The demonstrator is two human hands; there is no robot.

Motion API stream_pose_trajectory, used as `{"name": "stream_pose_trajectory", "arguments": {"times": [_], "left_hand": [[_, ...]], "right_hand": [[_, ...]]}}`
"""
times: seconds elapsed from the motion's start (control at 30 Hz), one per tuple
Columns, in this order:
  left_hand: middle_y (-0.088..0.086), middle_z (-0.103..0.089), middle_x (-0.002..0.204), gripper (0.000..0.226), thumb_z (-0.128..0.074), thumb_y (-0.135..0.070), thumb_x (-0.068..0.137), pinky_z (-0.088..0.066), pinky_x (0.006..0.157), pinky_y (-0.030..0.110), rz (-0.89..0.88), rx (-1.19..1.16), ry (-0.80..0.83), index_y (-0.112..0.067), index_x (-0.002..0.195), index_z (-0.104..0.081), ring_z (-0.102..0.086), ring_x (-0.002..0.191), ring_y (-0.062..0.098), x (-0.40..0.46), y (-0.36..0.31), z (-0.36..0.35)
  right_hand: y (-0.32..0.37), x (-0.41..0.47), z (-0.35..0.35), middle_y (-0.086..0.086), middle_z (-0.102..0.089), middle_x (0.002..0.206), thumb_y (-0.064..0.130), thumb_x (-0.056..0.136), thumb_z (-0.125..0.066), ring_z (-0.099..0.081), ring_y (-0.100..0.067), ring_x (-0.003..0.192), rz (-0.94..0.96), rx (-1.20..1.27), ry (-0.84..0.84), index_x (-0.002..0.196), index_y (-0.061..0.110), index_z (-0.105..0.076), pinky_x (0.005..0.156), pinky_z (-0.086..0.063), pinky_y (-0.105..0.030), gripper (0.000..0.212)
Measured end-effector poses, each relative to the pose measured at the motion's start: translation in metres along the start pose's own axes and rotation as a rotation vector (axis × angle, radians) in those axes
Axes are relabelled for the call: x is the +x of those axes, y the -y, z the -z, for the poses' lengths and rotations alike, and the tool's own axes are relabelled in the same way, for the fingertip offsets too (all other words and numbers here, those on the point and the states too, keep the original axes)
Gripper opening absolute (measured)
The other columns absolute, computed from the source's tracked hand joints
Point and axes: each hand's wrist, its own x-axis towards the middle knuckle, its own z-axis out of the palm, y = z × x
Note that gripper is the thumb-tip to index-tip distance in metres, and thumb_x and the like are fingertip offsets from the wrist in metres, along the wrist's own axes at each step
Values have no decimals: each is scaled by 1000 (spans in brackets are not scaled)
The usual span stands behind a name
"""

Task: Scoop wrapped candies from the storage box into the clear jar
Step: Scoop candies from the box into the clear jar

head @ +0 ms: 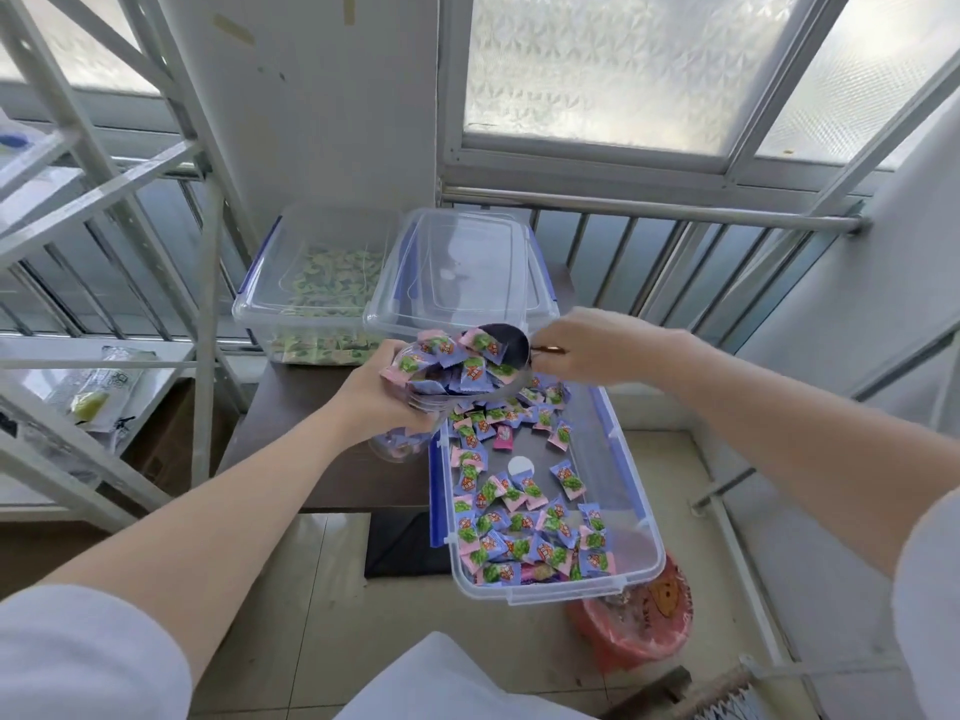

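The left hand (376, 402) wraps its grip around the clear jar (410, 407), tilted at the storage box's (639, 553) far-left corner. The right hand (582, 350) pinches the handle of a metal scoop (506, 350), tipping wrapped candies (457, 358) onto the jar's mouth. More candies lie in the box on the desk (291, 418).

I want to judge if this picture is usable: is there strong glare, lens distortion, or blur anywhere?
Head view: the frosted window is bright, nearly blown out at top right; the wide lens bends the shelf frame and railing; the candies in the storage box are sharp; the scoop and clear jar read slightly soft.
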Motion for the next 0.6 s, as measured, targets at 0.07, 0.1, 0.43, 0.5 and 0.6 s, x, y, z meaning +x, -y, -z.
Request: {"name": "stream_pose_trajectory", "arguments": {"times": [0.07,0.1,0.43,0.5,0.6], "left_hand": [[-9,-64,107,87,-78,-29,35,-49,88,31,6,20,18,-23,115,-43,-61,104,14,1,1,-1],[-9,-63,108,88,-78,-29,35,-49,89,32,12,23,20,-24,115,-42,-61,104,15,3,1,-1],[-12,-65,99,79,-78,-23,39,-47,78,25,38,-5,-18,-26,111,-46,-60,92,10,2,6,4],[-8,-67,100,77,-78,-19,41,-47,77,26,56,-20,-22,-25,111,-47,-61,93,12,2,5,3],[-4,-68,104,82,-78,-21,36,-49,87,34,51,-50,-17,-24,112,-47,-62,102,18,0,3,3]], "right_hand": [[8,14,24,3,-54,61,35,88,-44,-47,-16,50,31,-154,28,73,13,-61,45,-35,-27,32],[11,20,32,1,-54,60,34,87,-45,-43,-16,48,47,-217,35,72,12,-62,44,-30,-25,32],[-6,24,40,-1,-60,63,37,82,-50,-48,-20,53,52,-189,-8,67,15,-65,50,-38,-30,30],[-13,19,39,5,-53,55,37,82,-51,-45,-16,49,44,-129,-2,55,24,-57,49,-36,-28,31],[-25,10,22,8,-53,57,38,84,-51,-44,-12,51,-3,40,11,62,23,-62,51,-35,-29,29]]}}
